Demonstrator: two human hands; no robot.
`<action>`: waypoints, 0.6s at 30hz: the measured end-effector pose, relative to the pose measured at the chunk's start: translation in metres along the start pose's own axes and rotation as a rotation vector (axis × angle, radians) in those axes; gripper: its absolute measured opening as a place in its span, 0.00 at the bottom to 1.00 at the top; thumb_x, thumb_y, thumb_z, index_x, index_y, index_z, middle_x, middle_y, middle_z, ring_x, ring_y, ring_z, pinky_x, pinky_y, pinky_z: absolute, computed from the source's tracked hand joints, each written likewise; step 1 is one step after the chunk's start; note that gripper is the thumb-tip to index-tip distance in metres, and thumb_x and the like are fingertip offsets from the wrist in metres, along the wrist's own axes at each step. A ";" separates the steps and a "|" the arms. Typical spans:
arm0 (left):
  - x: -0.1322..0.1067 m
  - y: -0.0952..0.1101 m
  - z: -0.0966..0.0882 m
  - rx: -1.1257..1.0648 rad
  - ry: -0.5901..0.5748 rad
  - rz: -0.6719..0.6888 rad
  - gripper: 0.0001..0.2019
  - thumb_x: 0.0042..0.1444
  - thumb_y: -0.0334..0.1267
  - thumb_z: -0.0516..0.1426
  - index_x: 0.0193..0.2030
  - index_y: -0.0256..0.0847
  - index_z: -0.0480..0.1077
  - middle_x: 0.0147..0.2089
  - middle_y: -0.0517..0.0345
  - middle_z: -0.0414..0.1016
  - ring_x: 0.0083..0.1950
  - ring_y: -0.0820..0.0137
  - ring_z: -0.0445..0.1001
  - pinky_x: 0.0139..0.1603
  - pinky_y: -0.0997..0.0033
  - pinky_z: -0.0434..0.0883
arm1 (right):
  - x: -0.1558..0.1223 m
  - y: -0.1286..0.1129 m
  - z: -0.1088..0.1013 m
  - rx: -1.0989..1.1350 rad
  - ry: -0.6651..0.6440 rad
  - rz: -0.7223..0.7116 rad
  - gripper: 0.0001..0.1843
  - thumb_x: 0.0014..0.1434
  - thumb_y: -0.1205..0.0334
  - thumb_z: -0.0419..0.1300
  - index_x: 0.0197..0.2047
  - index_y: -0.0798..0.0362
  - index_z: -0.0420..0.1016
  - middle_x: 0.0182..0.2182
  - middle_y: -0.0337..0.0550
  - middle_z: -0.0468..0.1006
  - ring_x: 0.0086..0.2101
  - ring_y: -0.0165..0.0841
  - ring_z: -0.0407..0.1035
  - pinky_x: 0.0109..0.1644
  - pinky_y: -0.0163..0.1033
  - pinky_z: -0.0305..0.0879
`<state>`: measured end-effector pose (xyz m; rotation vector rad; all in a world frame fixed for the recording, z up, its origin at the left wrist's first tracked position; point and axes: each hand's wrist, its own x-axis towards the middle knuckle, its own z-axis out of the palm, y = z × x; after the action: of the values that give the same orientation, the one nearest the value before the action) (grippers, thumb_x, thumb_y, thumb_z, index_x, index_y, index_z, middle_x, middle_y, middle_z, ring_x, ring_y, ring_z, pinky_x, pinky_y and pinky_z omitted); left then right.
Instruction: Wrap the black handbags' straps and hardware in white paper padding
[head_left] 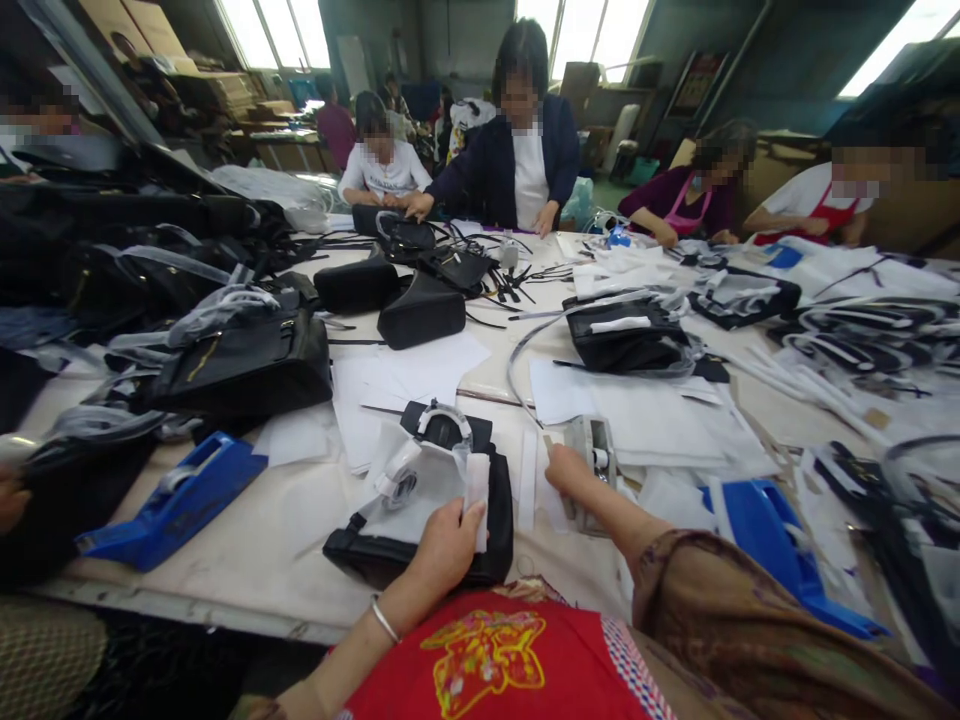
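Note:
In front of me on the table lies a black handbag point(499, 510), with white paper over its face and its handle point(450, 412) wrapped in clear film. My left hand point(448, 540) pinches a white strip point(477, 485) between thumb and fingers, against the bag's right side. Beside a grey tape dispenser point(598, 450), my right hand point(568, 470) is closed, its fingertips at the dispenser's left edge. What those fingers pinch is too small to make out. Another white strip point(528, 480) lies on the table between the bag and my right hand.
Blue tape dispensers stand at left point(176, 500) and right point(776, 540). White paper sheets point(637, 420) lie beyond my right hand. Black bags crowd the left point(247, 360), middle point(424, 310) and right point(622, 330). Several people work around the table, one standing opposite point(529, 170).

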<state>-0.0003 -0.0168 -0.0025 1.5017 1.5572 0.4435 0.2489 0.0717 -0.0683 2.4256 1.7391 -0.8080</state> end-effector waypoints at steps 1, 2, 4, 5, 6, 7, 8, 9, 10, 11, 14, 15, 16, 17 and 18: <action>0.001 0.000 0.000 0.007 0.002 0.004 0.19 0.63 0.49 0.48 0.33 0.38 0.71 0.32 0.49 0.79 0.34 0.63 0.76 0.35 0.68 0.64 | 0.000 0.000 0.001 -0.006 0.020 -0.018 0.13 0.55 0.66 0.60 0.44 0.62 0.74 0.44 0.63 0.78 0.48 0.46 0.74 0.50 0.42 0.68; 0.001 0.000 0.001 0.011 0.003 0.007 0.19 0.63 0.49 0.48 0.32 0.38 0.71 0.32 0.49 0.79 0.34 0.63 0.76 0.35 0.68 0.64 | 0.000 -0.002 0.003 -0.007 0.038 -0.034 0.14 0.57 0.63 0.59 0.45 0.61 0.73 0.45 0.62 0.77 0.49 0.47 0.73 0.52 0.43 0.68; 0.000 0.001 0.001 -0.004 0.000 0.004 0.19 0.63 0.49 0.48 0.32 0.38 0.70 0.31 0.49 0.79 0.33 0.63 0.76 0.34 0.69 0.64 | 0.001 -0.010 0.010 0.003 0.073 -0.053 0.20 0.58 0.56 0.59 0.49 0.62 0.72 0.49 0.63 0.75 0.51 0.48 0.70 0.54 0.45 0.66; 0.000 0.001 0.001 -0.022 -0.006 -0.001 0.19 0.63 0.49 0.48 0.32 0.38 0.70 0.31 0.49 0.79 0.33 0.63 0.76 0.33 0.69 0.64 | 0.002 -0.015 0.015 0.011 0.092 -0.055 0.24 0.57 0.53 0.59 0.51 0.62 0.70 0.51 0.63 0.73 0.53 0.49 0.69 0.55 0.46 0.66; -0.001 0.002 0.001 -0.042 -0.009 -0.007 0.18 0.63 0.49 0.48 0.32 0.38 0.70 0.30 0.50 0.79 0.32 0.63 0.76 0.33 0.69 0.65 | 0.004 -0.021 0.019 0.019 0.110 -0.055 0.28 0.57 0.51 0.60 0.53 0.63 0.69 0.54 0.65 0.71 0.54 0.50 0.68 0.56 0.47 0.65; -0.002 0.004 0.001 -0.057 -0.010 -0.012 0.18 0.63 0.49 0.48 0.33 0.38 0.70 0.30 0.50 0.79 0.32 0.63 0.76 0.33 0.69 0.65 | 0.006 -0.026 0.022 0.028 0.124 -0.054 0.30 0.56 0.51 0.60 0.55 0.65 0.68 0.55 0.66 0.69 0.55 0.51 0.66 0.57 0.47 0.64; -0.003 0.005 0.001 -0.069 -0.008 -0.015 0.18 0.63 0.49 0.48 0.32 0.38 0.70 0.30 0.50 0.79 0.32 0.62 0.76 0.33 0.68 0.65 | 0.009 -0.030 0.024 0.036 0.133 -0.054 0.31 0.56 0.52 0.61 0.55 0.66 0.67 0.56 0.67 0.68 0.56 0.51 0.65 0.58 0.47 0.63; -0.004 0.005 0.000 -0.074 -0.006 -0.016 0.18 0.63 0.49 0.48 0.32 0.39 0.70 0.29 0.50 0.79 0.32 0.62 0.76 0.33 0.68 0.65 | 0.011 -0.034 0.025 0.044 0.135 -0.054 0.29 0.55 0.54 0.61 0.55 0.66 0.68 0.56 0.68 0.68 0.57 0.51 0.65 0.59 0.46 0.63; -0.005 0.006 0.000 -0.073 -0.003 -0.019 0.18 0.63 0.49 0.48 0.32 0.39 0.70 0.29 0.50 0.79 0.32 0.62 0.76 0.33 0.68 0.65 | 0.014 -0.036 0.026 0.050 0.132 -0.054 0.27 0.55 0.57 0.61 0.54 0.67 0.69 0.54 0.69 0.69 0.57 0.51 0.65 0.59 0.45 0.62; -0.005 0.006 0.000 -0.070 0.001 -0.022 0.18 0.63 0.49 0.48 0.31 0.39 0.70 0.29 0.50 0.79 0.32 0.62 0.76 0.33 0.68 0.65 | 0.017 -0.037 0.026 0.056 0.125 -0.054 0.25 0.54 0.60 0.61 0.52 0.67 0.70 0.53 0.69 0.71 0.57 0.51 0.65 0.59 0.44 0.62; -0.004 0.005 0.000 -0.057 0.006 -0.014 0.18 0.63 0.48 0.48 0.31 0.38 0.70 0.30 0.50 0.79 0.33 0.62 0.77 0.34 0.68 0.65 | 0.024 -0.033 0.022 0.078 0.091 -0.039 0.21 0.51 0.67 0.61 0.49 0.66 0.73 0.50 0.69 0.74 0.54 0.50 0.69 0.55 0.43 0.65; -0.003 0.004 0.000 -0.049 0.007 -0.007 0.18 0.63 0.48 0.48 0.32 0.38 0.70 0.30 0.50 0.79 0.33 0.61 0.77 0.34 0.68 0.65 | 0.026 -0.031 0.020 0.089 0.080 -0.032 0.20 0.50 0.67 0.61 0.47 0.66 0.74 0.49 0.69 0.74 0.53 0.50 0.70 0.53 0.43 0.66; -0.002 0.003 0.000 -0.043 0.009 -0.001 0.18 0.63 0.48 0.48 0.32 0.38 0.70 0.30 0.50 0.79 0.34 0.61 0.77 0.35 0.67 0.65 | 0.027 -0.028 0.018 0.104 0.070 -0.024 0.20 0.49 0.68 0.61 0.46 0.66 0.75 0.48 0.69 0.75 0.51 0.50 0.71 0.52 0.43 0.67; -0.001 0.002 0.000 -0.037 0.009 0.004 0.18 0.63 0.49 0.48 0.32 0.38 0.70 0.30 0.49 0.79 0.34 0.61 0.77 0.35 0.67 0.65 | 0.028 -0.024 0.016 0.123 0.062 -0.019 0.19 0.49 0.68 0.61 0.45 0.66 0.75 0.47 0.69 0.76 0.50 0.50 0.72 0.50 0.43 0.67; 0.000 0.001 0.000 -0.031 0.010 0.006 0.18 0.63 0.49 0.48 0.32 0.38 0.71 0.31 0.49 0.79 0.34 0.61 0.77 0.35 0.67 0.65 | 0.029 -0.020 0.013 0.148 0.054 -0.015 0.18 0.49 0.68 0.61 0.44 0.66 0.76 0.45 0.69 0.77 0.50 0.49 0.72 0.49 0.43 0.68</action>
<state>0.0005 -0.0167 -0.0020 1.4830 1.5473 0.4771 0.2328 0.0993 -0.0874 2.5533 1.7791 -0.9119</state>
